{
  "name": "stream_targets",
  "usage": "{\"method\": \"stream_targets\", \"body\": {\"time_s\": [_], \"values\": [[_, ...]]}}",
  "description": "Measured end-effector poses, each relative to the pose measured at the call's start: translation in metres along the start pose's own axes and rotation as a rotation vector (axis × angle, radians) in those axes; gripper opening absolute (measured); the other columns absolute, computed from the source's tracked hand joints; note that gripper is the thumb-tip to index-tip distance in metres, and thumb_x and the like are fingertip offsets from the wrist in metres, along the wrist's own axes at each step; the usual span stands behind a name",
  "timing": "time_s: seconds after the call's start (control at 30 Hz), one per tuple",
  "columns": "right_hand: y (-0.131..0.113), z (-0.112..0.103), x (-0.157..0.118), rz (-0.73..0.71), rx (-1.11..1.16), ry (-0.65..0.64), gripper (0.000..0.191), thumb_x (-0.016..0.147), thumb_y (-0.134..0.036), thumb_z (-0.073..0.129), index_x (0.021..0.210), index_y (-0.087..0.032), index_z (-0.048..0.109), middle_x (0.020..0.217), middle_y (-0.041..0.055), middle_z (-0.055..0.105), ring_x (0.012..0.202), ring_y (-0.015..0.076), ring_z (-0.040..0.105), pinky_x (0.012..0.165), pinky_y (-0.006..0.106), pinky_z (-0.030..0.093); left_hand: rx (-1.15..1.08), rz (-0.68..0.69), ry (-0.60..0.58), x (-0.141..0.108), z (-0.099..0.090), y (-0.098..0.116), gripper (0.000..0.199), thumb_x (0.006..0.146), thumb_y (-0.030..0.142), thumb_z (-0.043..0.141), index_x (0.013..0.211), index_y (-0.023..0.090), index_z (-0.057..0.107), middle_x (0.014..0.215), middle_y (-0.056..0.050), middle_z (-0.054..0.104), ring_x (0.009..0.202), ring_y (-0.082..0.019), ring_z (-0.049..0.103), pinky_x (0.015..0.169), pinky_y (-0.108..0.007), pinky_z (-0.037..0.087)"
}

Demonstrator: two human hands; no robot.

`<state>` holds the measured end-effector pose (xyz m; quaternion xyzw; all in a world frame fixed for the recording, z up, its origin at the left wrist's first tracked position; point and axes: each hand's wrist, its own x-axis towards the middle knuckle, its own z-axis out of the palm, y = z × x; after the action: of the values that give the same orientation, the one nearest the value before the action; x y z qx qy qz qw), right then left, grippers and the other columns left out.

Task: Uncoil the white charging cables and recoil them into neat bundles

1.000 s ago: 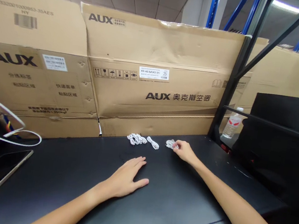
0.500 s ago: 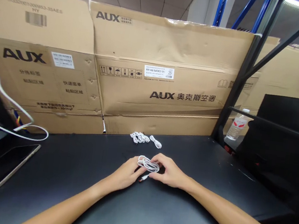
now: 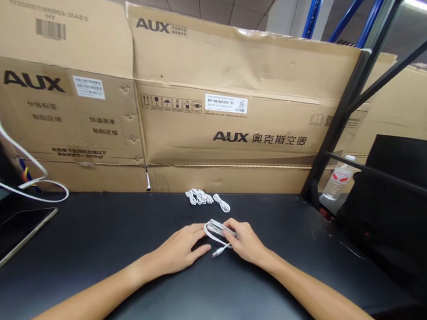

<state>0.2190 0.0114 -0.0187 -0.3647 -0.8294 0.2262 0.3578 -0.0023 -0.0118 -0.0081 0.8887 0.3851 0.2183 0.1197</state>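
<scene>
A coiled white USB cable (image 3: 215, 229) is held just over the black table (image 3: 241, 301), with one plug end hanging towards me. My right hand (image 3: 245, 241) pinches the coil at its right side between thumb and fingers. At the coil's left edge is my left hand (image 3: 181, 245), its thumb stretched out and apart from the fingers; its fingertips are close to or touching the loops. Behind the hands lie bundled white cables (image 3: 199, 196) and, just to their right, a single bundled white cable (image 3: 222, 202).
Large cardboard panels (image 3: 184, 140) stand along the table's back edge. To the left are a tablet-like device (image 3: 3, 242) and a loose white cord (image 3: 49, 195). A black metal frame (image 3: 335, 129) rises at the right, with a water bottle (image 3: 338, 180) behind it.
My right hand has moved slightly right with the coil and closed further over its right side. My left thumb has come off the cable. The plug end has shifted right.
</scene>
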Motion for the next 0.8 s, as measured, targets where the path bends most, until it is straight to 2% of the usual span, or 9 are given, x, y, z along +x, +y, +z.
{"method": "stream_targets", "body": {"time_s": [0.1, 0.23, 0.3, 0.37, 0.5, 0.57, 0.7, 0.8], "values": [[0.002, 0.003, 0.002, 0.116, 0.166, 0.018, 0.024, 0.090, -0.038, 0.044, 0.084, -0.018, 0.055, 0.068, -0.0002, 0.061, 0.056, 0.0114, 0.054, 0.055, 0.023, 0.043, 0.028, -0.028, 0.040, 0.001, 0.001, -0.001, 0.034, 0.087, 0.032, 0.050, 0.120, 0.026, 0.056, 0.122, -0.006, 0.060, 0.110, -0.023, 0.055, 0.096, -0.039, 0.043], [0.002, 0.010, 0.005, 0.274, 0.589, -0.059, 0.034, 0.085, -0.051, 0.047, 0.100, -0.021, 0.042, 0.072, -0.0010, 0.060, 0.045, 0.0110, 0.055, 0.038, 0.023, 0.043, 0.005, -0.067, 0.094, 0.002, 0.003, -0.001, 0.025, 0.083, 0.039, 0.056, 0.100, 0.022, 0.061, 0.099, -0.006, 0.065, 0.092, -0.023, 0.059, 0.085, -0.037, 0.046], [0.001, 0.014, 0.005, 0.278, 0.736, -0.088, 0.040, 0.082, -0.053, 0.050, 0.104, -0.024, 0.035, 0.079, -0.0010, 0.058, 0.048, 0.0116, 0.059, 0.037, 0.023, 0.046, -0.061, -0.095, 0.112, 0.003, 0.003, 0.000, 0.024, 0.080, 0.041, 0.059, 0.092, 0.020, 0.058, 0.091, -0.005, 0.064, 0.085, -0.021, 0.059, 0.081, -0.037, 0.047], [-0.001, 0.018, 0.003, 0.256, 0.793, -0.107, 0.041, 0.083, -0.052, 0.050, 0.107, -0.026, 0.030, 0.083, -0.0016, 0.057, 0.050, 0.0108, 0.060, 0.038, 0.021, 0.046, -0.206, -0.133, 0.118, 0.005, 0.004, 0.000, 0.022, 0.081, 0.040, 0.058, 0.090, 0.020, 0.054, 0.090, -0.003, 0.064, 0.083, -0.019, 0.059, 0.080, -0.036, 0.047], [-0.006, 0.022, -0.001, 0.225, 0.708, -0.081, 0.035, 0.088, -0.046, 0.047, 0.110, -0.028, 0.027, 0.090, -0.0016, 0.055, 0.044, 0.0064, 0.054, 0.033, 0.016, 0.036, -0.656, -0.196, 0.088, 0.010, 0.007, -0.005, 0.021, 0.086, 0.037, 0.052, 0.098, 0.020, 0.047, 0.096, -0.004, 0.065, 0.090, -0.017, 0.061, 0.082, -0.034, 0.048], [-0.009, 0.022, -0.003, 0.221, 0.635, -0.090, 0.030, 0.088, -0.045, 0.046, 0.107, -0.027, 0.032, 0.088, -0.0020, 0.055, 0.042, 0.0054, 0.051, 0.033, 0.016, 0.033, -0.800, -0.219, 0.085, 0.011, 0.010, -0.008, 0.025, 0.085, 0.037, 0.054, 0.100, 0.019, 0.046, 0.098, -0.006, 0.065, 0.092, -0.017, 0.062, 0.083, -0.033, 0.048], [-0.015, 0.018, -0.004, 0.193, 0.452, -0.139, 0.023, 0.086, -0.042, 0.052, 0.094, -0.021, 0.047, 0.066, -0.0049, 0.053, 0.050, 0.0074, 0.047, 0.045, 0.017, 0.035, -0.831, -0.233, 0.103, 0.012, 0.013, -0.011, 0.030, 0.080, 0.036, 0.062, 0.099, 0.018, 0.047, 0.098, -0.007, 0.064, 0.090, -0.017, 0.063, 0.081, -0.032, 0.049], [-0.017, 0.015, -0.004, 0.143, 0.337, -0.125, 0.029, 0.074, -0.037, 0.068, 0.092, -0.020, 0.051, 0.070, -0.0049, 0.055, 0.060, 0.0095, 0.047, 0.054, 0.020, 0.037, -0.751, -0.243, 0.108, 0.011, 0.013, -0.007, 0.028, 0.081, 0.034, 0.061, 0.098, 0.017, 0.048, 0.094, -0.006, 0.064, 0.081, -0.016, 0.063, 0.072, -0.030, 0.049]]}}
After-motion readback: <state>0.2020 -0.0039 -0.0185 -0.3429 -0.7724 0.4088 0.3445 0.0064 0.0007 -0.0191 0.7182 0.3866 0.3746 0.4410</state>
